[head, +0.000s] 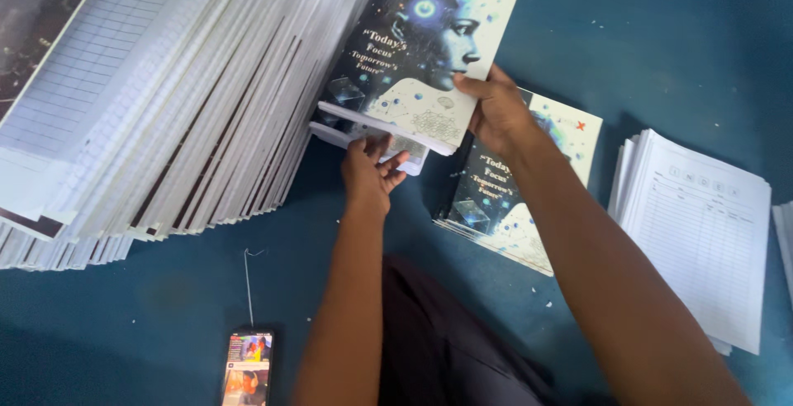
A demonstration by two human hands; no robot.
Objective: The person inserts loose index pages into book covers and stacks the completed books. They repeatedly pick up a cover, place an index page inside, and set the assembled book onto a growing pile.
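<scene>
Blue floor (165, 307) carries a slanted stack of lined paper pads (165, 100), cut off at left. A glossy notebook (429, 42) rests against it; right hand (496, 113) pinches its lower edge, left hand (370, 170) grips beneath. Phone (247, 369) partly cropped.

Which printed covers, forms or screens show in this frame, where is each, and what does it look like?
Booklet: top centre, held by both hands, rectangular, dark blue and white cover.
Second booklet: under the right forearm on the blue floor, same cover.
Ruled form sheets: right, white stack with grey lines.
Tall stack of pages: left, white, leaning.
Phone: bottom left, screen lit with colourful pictures.
</scene>
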